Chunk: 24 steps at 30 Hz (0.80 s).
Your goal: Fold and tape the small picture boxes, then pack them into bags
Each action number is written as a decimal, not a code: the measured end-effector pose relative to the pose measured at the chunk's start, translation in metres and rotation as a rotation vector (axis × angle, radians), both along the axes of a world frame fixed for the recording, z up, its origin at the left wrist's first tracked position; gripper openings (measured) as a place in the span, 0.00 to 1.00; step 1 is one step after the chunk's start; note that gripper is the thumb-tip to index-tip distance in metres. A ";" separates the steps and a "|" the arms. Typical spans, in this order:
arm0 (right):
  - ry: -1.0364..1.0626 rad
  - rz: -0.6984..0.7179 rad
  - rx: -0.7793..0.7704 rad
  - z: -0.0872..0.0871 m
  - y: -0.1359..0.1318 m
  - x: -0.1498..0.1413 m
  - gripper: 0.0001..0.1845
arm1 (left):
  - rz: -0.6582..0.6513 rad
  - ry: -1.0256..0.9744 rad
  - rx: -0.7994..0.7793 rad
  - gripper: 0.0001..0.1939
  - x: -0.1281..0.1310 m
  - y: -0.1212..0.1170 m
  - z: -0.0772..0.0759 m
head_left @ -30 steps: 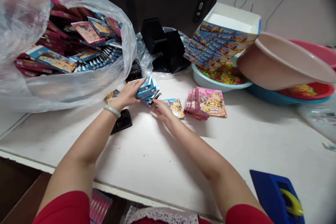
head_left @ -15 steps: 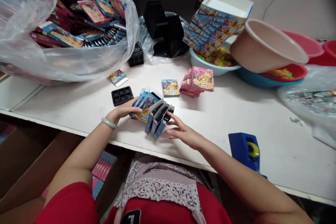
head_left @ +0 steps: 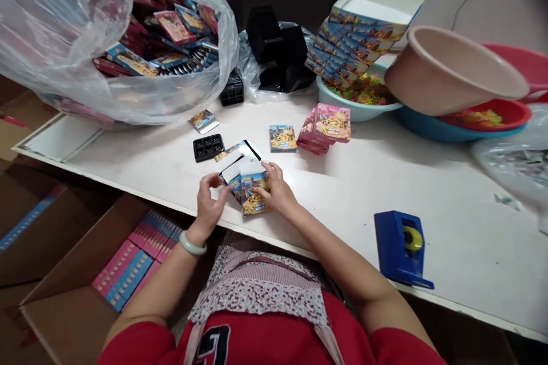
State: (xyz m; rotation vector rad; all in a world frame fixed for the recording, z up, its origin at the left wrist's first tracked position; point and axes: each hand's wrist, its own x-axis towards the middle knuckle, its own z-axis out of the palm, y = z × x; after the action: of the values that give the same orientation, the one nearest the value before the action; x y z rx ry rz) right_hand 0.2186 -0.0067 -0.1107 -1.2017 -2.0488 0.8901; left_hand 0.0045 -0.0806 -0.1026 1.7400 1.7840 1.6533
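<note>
Near the table's front edge, my right hand (head_left: 278,191) grips a small stack of blue picture boxes (head_left: 252,188) from the right side. My left hand (head_left: 210,205) curls beside the stack's left edge, fingers bent at the white flaps of the boxes. More blue boxes and a black tray lie fanned on the table (head_left: 240,151) just behind the stack. A black plastic insert tray (head_left: 208,146) rests to the left of them.
A large clear bag of boxes (head_left: 128,51) fills the back left. A single blue box (head_left: 282,138), a pink box stack (head_left: 327,125), basins (head_left: 454,74) with coloured bits and a blue tape dispenser (head_left: 402,248) stand to the right. A cardboard carton (head_left: 85,291) of packed boxes sits below left.
The boxes came from the back of the table to the front edge. They were fanned apart half a second ago and are now gathered upright between both hands.
</note>
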 end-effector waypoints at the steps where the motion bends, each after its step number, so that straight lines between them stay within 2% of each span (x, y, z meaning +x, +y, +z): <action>1: 0.073 -0.016 0.000 -0.006 -0.003 0.000 0.41 | -0.020 0.045 -0.002 0.21 0.012 -0.010 -0.004; 4: 0.311 -0.067 -0.029 -0.022 -0.018 0.010 0.43 | -0.051 0.073 -0.019 0.20 0.041 -0.024 -0.012; 7: 0.505 -0.082 -0.065 -0.032 -0.041 0.033 0.33 | -0.098 0.018 -0.008 0.22 0.062 -0.026 -0.014; 9: 0.560 -0.102 -0.033 -0.035 -0.056 0.053 0.24 | -0.190 -0.008 0.010 0.19 0.075 -0.027 -0.016; 12: 0.526 -0.175 0.016 -0.034 -0.072 0.084 0.15 | -0.407 -0.067 -0.021 0.19 0.092 -0.026 -0.021; 14: 0.456 -0.215 0.044 -0.030 -0.077 0.102 0.15 | -0.532 -0.091 -0.076 0.21 0.098 -0.024 -0.024; 16: 0.388 -0.195 0.083 -0.026 -0.078 0.116 0.15 | -0.608 -0.081 -0.122 0.20 0.099 -0.019 -0.024; 20: 0.328 -0.133 0.093 -0.018 -0.073 0.127 0.16 | -0.649 0.005 -0.136 0.10 0.100 -0.001 -0.014; 22: 0.371 -0.186 -0.001 -0.016 -0.070 0.125 0.15 | -0.626 -0.020 -0.126 0.08 0.104 0.009 -0.008; 24: 0.459 -0.242 -0.127 -0.013 -0.069 0.122 0.15 | -0.633 -0.131 -0.152 0.07 0.108 0.016 -0.004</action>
State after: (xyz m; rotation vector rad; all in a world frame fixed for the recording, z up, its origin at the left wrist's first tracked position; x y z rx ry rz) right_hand 0.3404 -0.0758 -0.1241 -1.1525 -1.4697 1.0722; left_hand 0.1126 -0.0642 -0.1069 1.8159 1.0981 1.2868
